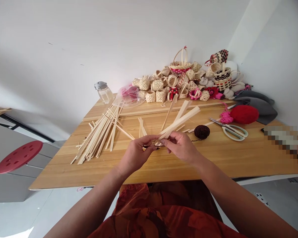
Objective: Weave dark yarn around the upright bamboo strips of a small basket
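Over the front middle of the table, my left hand (140, 150) and my right hand (180, 145) are closed on a small bundle of pale wooden strips (181, 120). The strips fan out away from me, up and to the right. Dark yarn runs at my left fingertips, along the near ends of the strips; how it is wound is hidden by my fingers. A ball of dark brown yarn (202, 132) lies to the right of my right hand, its loose end leading toward that hand.
A heap of loose strips (96, 132) lies at left. White-handled scissors (232, 129) and a red yarn ball (244, 114) are at right. Several small woven baskets (172, 80) pile up along the wall, near a bottle (104, 93). A red stool (20, 156) stands beyond the table's left edge.
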Demonstrator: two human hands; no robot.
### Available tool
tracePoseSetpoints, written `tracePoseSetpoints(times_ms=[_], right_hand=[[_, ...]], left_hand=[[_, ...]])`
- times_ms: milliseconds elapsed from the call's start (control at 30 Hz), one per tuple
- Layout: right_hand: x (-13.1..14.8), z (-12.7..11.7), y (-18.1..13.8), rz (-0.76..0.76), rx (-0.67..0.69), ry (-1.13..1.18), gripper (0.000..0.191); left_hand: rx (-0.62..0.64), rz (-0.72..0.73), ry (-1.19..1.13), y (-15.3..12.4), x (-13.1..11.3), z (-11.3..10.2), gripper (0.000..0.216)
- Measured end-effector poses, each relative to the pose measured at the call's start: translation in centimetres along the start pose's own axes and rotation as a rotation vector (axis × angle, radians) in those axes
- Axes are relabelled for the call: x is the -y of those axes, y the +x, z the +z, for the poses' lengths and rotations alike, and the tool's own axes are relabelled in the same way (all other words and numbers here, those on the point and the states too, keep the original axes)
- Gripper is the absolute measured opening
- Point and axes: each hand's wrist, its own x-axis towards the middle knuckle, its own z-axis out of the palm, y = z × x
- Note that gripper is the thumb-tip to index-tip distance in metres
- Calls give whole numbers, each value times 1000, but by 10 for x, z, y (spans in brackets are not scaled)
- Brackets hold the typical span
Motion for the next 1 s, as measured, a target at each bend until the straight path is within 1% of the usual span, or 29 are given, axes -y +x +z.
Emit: tracePoseSetpoints(times_ms=[133, 267, 433, 533, 600, 700, 800, 867, 933, 1000], right_hand=[[3, -1, -3, 55, 35, 101, 29], [-1, -4, -4, 82, 97, 140, 34], [-5, -8, -5, 66, 168, 149, 29], [-4, -10, -5, 45, 204, 132, 29], [-1, -11, -5, 40, 227, 103, 34], [4, -11, -7, 33, 250, 15, 41], [7, -10, -10, -55, 218, -72, 44], [8, -9, -12, -112, 196, -106, 45], [7, -9, -14, -132, 200, -110, 46], [5, -9, -16, -138, 198, -109, 47]], left_hand=[[-33, 0, 13, -1, 10, 3, 35], [-46, -12, 88, -2, 11, 1, 38], [42, -46, 147, -1, 7, -7, 28], [63, -40, 208, 0, 8, -8, 33], [58, -17, 236, 0, 9, -7, 39], [109, -9, 237, -1, 13, -2, 40], [162, 38, 212, -3, 20, 6, 45], [148, 99, 194, -4, 27, 14, 54], [120, 159, 186, -4, 34, 22, 62], [109, 203, 205, -3, 40, 28, 61]])
